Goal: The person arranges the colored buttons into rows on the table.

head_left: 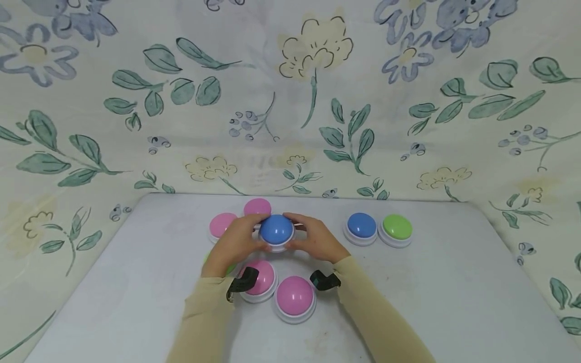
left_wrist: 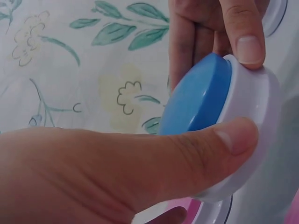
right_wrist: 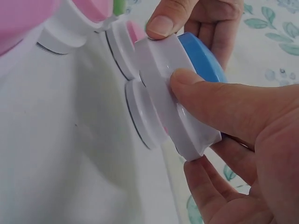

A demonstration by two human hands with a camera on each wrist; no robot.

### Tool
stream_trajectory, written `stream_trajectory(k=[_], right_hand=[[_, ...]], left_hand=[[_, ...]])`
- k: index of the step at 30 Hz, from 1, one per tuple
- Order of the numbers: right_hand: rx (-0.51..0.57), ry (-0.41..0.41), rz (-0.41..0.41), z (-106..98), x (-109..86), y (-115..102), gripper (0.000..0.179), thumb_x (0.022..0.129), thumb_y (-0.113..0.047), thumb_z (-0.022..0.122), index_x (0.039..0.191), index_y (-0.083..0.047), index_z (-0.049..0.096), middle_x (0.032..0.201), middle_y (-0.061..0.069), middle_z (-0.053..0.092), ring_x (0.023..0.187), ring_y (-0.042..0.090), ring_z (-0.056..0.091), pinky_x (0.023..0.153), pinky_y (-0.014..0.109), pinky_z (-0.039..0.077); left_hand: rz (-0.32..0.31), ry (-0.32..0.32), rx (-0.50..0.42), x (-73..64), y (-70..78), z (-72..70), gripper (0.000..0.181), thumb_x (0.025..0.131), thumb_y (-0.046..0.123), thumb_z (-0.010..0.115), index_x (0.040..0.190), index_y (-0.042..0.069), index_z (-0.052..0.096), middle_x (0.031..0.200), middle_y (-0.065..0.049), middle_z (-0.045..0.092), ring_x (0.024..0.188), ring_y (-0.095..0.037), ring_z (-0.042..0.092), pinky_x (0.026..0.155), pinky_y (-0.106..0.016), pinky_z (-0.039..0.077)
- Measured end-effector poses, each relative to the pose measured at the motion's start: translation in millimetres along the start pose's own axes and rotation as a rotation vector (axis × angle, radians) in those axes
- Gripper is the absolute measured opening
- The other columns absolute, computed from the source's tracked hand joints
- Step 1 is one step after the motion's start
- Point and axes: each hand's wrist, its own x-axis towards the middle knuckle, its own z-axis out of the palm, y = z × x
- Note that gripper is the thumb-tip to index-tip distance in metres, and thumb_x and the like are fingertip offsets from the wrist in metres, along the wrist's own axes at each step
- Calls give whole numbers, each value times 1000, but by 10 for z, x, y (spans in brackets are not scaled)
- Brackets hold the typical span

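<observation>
Blue button (head_left: 276,230): left hand (head_left: 237,244) and right hand (head_left: 319,240) both grip it (a second blue button (head_left: 361,226) sits to its right).

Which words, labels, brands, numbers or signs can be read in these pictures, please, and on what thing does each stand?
None can be read in any view.
The held blue button and the nearest pink button show no lettering.
The cloth shows flowers and leaves, no readable text.
The black piece at the right wrist is too small to judge.
</observation>
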Motion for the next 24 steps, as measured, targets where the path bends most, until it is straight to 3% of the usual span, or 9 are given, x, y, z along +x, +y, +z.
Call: stream_trajectory(k=[9, 17, 24], right_hand=[[-8, 43, -10, -94, -89, 18, 70, 87, -11, 78, 150, -8, 47, 148, 10, 52, 130, 30, 55, 112, 44, 43], [-16, 71, 4, -170, -150, 19, 71, 86, -9, 79, 150, -8, 47, 149, 10, 52, 130, 31, 54, 111, 44, 43], [-15, 71, 26, -243, -247, 18, 71, 87, -9, 78, 151, -8, 46, 150, 11, 50, 131, 33, 53, 112, 46, 42]], left_hand=[[62, 28, -19, 46, 50, 77, 73, 79, 6, 84, 144, 0, 52, 142, -17, 57, 126, -38, 57, 106, -52, 47], [36, 30, -11, 85, 140, 130, 75, 79, 8, 85, 146, 4, 51, 144, -15, 55, 130, -37, 54, 107, -52, 46], [75, 27, 0, 134, 188, 208, 75, 79, 8, 85, 146, 3, 51, 144, -16, 55, 133, -36, 51, 111, -51, 42]])
